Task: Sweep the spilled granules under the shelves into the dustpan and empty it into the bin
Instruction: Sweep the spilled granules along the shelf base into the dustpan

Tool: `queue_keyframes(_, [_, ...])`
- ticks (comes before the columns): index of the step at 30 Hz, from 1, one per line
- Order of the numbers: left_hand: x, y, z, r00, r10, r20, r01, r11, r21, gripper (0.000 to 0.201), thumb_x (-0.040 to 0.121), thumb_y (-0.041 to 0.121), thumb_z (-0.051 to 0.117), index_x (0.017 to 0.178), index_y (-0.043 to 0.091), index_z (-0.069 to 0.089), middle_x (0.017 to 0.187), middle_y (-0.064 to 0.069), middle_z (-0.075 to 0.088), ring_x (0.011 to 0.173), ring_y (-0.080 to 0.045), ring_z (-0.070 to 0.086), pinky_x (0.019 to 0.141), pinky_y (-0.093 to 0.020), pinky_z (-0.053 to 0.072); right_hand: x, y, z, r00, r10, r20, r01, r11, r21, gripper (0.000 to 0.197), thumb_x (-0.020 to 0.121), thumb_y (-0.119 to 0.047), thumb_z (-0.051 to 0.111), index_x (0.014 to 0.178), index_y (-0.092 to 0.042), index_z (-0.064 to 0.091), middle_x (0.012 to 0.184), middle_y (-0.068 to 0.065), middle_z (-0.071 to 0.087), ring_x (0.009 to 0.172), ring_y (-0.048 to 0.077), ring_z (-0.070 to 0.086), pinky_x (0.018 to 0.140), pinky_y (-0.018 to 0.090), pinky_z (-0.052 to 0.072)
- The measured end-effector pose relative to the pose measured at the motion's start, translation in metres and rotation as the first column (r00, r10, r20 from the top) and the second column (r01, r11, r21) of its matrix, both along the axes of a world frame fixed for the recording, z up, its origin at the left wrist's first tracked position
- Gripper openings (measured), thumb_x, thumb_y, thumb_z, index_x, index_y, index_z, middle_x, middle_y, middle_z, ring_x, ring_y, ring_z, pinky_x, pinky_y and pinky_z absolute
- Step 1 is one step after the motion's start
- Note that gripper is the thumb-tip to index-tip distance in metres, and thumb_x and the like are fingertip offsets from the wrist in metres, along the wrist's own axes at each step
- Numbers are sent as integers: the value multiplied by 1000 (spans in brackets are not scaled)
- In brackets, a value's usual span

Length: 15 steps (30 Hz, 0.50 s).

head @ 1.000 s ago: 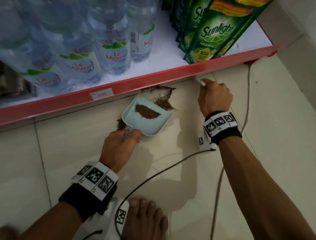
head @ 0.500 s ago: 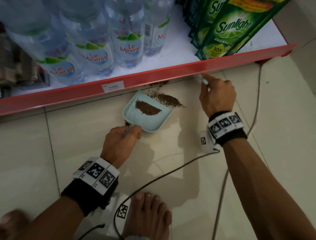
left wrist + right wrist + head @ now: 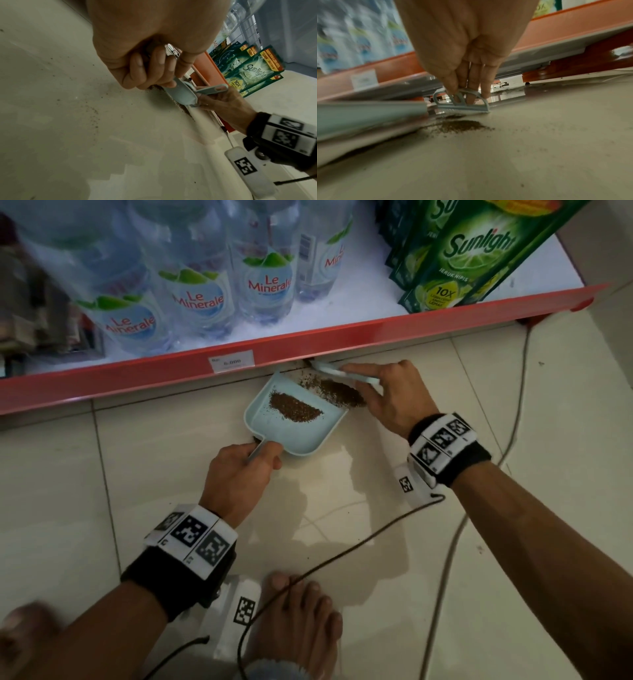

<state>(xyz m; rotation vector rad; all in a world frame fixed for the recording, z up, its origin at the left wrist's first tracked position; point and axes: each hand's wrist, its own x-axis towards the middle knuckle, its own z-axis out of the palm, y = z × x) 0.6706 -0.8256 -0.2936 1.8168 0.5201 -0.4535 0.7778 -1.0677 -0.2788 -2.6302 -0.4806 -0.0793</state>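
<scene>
A pale blue dustpan lies on the tiled floor, its open edge facing the red shelf lip, with a heap of brown granules inside. My left hand grips its handle. More granules lie on the floor at the pan's right edge. My right hand holds a small pale blue brush by its arched back, bristles down at the shelf gap, just behind that pile. The pan's side wall fills the left of the right wrist view.
Water bottles and green Sunlight pouches stand on the low shelf. A price tag sits on the lip. Cables trail over the floor tiles near my bare foot. No bin is in view.
My right hand has brought the brush left and down toward the pan, drawing granules from under the shelf into a pile at the pan's edge. The left hand keeps holding the pan.
</scene>
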Motion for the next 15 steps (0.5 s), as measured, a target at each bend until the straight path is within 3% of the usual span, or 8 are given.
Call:
queue_keyframes(3, [-6, 4, -2, 1000, -5, -7, 5, 1000, 4, 35, 77, 53, 56, 53, 29, 65, 37, 12, 46, 34, -3, 39, 49, -27, 31, -3, -11, 6, 986, -137, 91, 136, 991, 16, 31, 92, -13, 56, 119, -20, 70, 85, 11, 77, 56, 26, 62, 63, 33, 54])
queue_keyframes(6, [-9, 9, -2, 1000, -16, -10, 16, 1000, 17, 34, 77, 52, 56, 53, 30, 66, 37, 11, 46, 34, -3, 38, 49, -27, 31, 7, -16, 4, 915, -396, 78, 403, 903, -151, 32, 92, -19, 49, 116, -19, 70, 88, 18, 73, 76, 41, 63, 73, 42, 55])
queue_keyframes(8, [-9, 12, 1, 1000, -11, -5, 11, 1000, 19, 35, 80, 50, 57, 53, 31, 66, 37, 11, 45, 33, -3, 38, 48, -27, 31, 14, -10, -2, 871, -491, 18, 481, 845, -232, 29, 92, -20, 47, 110, -15, 69, 94, 21, 70, 86, 43, 62, 75, 41, 52])
queue_keyframes(10, [-8, 16, 0, 1000, -4, 16, 3, 1000, 18, 36, 83, 47, 57, 52, 30, 65, 37, 11, 45, 33, -3, 38, 48, -26, 31, 19, 4, -6, 894, -448, -24, 433, 875, -217, 23, 90, -17, 48, 99, -8, 67, 93, 21, 70, 85, 43, 62, 73, 39, 49])
queue_keyframes(12, [-11, 18, 5, 1000, 2, 17, -3, 1000, 14, 36, 82, 47, 57, 51, 30, 65, 37, 11, 45, 33, -3, 38, 48, -26, 31, 21, 23, -10, 952, -302, -46, 291, 942, -166, 21, 88, -9, 49, 96, -5, 67, 92, 19, 71, 83, 41, 64, 75, 39, 52])
queue_keyframes(15, [-8, 28, 11, 997, 69, 32, -68, 998, -10, 36, 82, 46, 59, 51, 29, 65, 37, 12, 45, 34, -3, 39, 50, -26, 32, 17, 47, -9, 992, 9, -128, -21, 996, -89, 39, 87, 0, 50, 121, -10, 67, 110, 13, 72, 94, 33, 68, 89, 38, 55])
